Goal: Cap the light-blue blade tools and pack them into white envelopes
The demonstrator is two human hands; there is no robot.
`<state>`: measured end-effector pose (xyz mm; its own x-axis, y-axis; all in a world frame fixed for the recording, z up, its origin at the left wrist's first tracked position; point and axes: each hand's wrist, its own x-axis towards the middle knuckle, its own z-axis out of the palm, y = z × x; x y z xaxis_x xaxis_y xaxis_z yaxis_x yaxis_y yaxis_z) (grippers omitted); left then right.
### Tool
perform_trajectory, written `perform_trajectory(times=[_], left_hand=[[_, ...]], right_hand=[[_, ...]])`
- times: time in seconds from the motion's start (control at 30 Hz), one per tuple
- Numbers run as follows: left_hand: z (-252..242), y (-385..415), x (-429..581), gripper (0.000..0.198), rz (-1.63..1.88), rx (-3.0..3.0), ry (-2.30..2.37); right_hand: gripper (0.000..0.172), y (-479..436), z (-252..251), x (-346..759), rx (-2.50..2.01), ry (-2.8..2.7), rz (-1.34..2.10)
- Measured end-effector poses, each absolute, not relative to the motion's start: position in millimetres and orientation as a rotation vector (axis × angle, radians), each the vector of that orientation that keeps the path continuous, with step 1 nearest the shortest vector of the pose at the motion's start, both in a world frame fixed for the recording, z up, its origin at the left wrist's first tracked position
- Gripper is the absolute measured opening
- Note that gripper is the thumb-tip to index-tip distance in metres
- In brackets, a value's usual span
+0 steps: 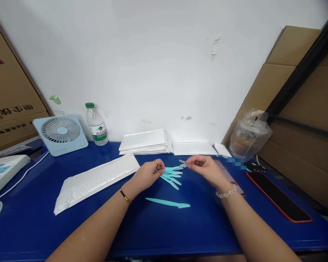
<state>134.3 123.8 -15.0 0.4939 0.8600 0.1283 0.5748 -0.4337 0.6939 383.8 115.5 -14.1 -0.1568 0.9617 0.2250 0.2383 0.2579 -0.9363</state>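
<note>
My left hand [149,174] is closed in a pinch on the handle ends of a fanned bundle of light teal razor-like tools [171,175], held just above the blue table [43,222]. My right hand [205,168] pinches the small pale cap end of one tool [183,164] at the top of the bundle. One more teal tool [168,203] lies alone on the table, closer to me than the hands.
A white padded mailer [95,181] lies left of the hands, with stacks of mailers [144,142] against the wall. A small blue fan [60,134], a water bottle [96,124], a bagged plastic cup [248,137] and two phones [278,196] stand around.
</note>
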Motion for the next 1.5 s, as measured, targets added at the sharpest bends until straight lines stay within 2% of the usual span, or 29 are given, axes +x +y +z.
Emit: perform_trajectory(times=[0.23, 0.83, 1.07, 1.13, 1.27, 1.4, 1.5], left_hand=[[-16, 124, 134, 0.021, 0.648, 2.165, 1.161], [-18, 127, 134, 0.017, 0.660, 2.155, 1.125], [-27, 127, 138, 0.015, 0.684, 2.203, 1.116], [-30, 128, 141, 0.013, 0.670, 2.262, 1.154], [-32, 129, 148, 0.012, 0.596, 2.437, 1.279], [-23, 123, 145, 0.023, 0.590, 2.511, 1.236], [-14, 114, 139, 0.037, 0.325, 2.470, 0.969]], right_hand=[[0.024, 117, -20, 378, -1.112, -1.617, 1.055], [0.032, 116, -16, 375, -1.187, -1.523, 0.992], [0.034, 117, -24, 364, -1.142, -1.612, 1.120], [0.033, 124, -31, 372, -1.270, -1.701, 0.962], [0.023, 143, -45, 393, -1.506, -1.893, 0.309], [0.018, 152, -52, 394, -1.563, -2.122, 0.132], [0.014, 150, -52, 383, -1.643, -2.193, -0.006]])
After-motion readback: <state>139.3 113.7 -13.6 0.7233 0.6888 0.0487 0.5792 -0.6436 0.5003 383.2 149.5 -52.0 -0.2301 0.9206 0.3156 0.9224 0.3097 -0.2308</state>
